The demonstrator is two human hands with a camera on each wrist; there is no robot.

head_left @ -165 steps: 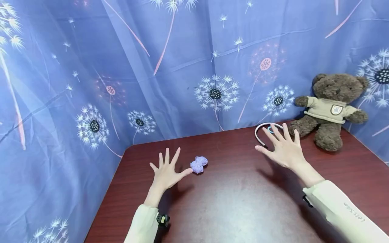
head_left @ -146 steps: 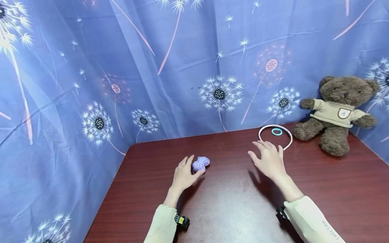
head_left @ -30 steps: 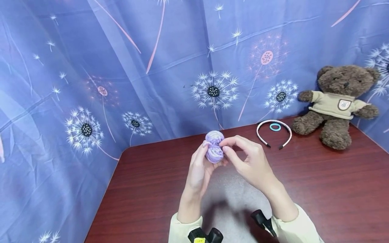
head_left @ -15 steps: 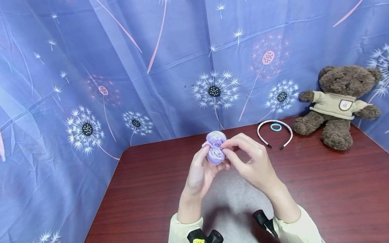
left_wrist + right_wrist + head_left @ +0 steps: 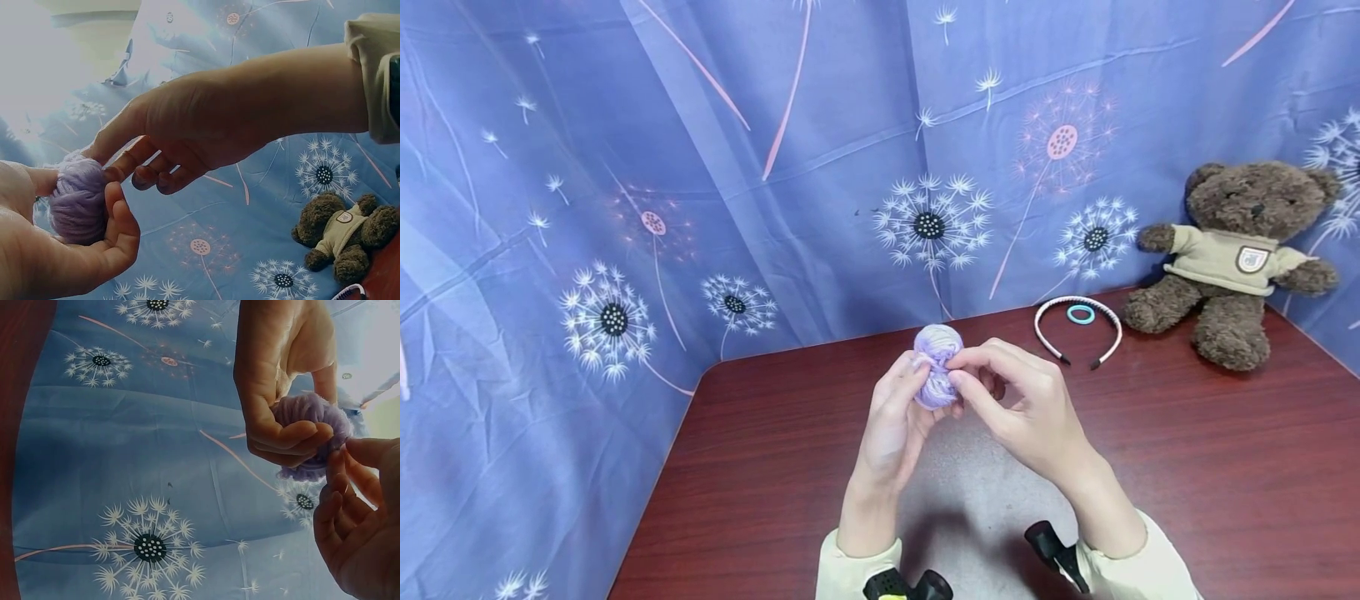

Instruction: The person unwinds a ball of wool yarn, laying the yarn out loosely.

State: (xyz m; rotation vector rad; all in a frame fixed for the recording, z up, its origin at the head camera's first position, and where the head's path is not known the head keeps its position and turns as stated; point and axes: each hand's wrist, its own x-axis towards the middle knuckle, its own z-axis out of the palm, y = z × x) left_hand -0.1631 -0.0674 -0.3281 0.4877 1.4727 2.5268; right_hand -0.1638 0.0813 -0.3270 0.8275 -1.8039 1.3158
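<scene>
A small purple yarn bundle (image 5: 937,342), narrowed at its middle, is held above the table. My left hand (image 5: 886,425) grips it from the left, thumb on its near side; in the left wrist view the fingers of that hand (image 5: 69,250) curl round the yarn (image 5: 78,200). From the right, my right hand (image 5: 1033,408) pinches the bundle's middle between thumb and index finger. The right wrist view shows the right hand's (image 5: 362,525) fingertips at the edge of the yarn (image 5: 312,412). The yarn between the pinching fingertips is hidden.
A white headband (image 5: 1040,323) lies at the back right of the red-brown table (image 5: 760,467), with a light blue ring (image 5: 1080,314) inside its curve. Beside it sits a brown teddy bear (image 5: 1225,264) against the blue dandelion curtain (image 5: 820,250).
Compared with about five seconds ago, the yarn has been lifted off the table into both hands. Over the last second it has shifted slightly right, and the left thumb has moved further over its middle.
</scene>
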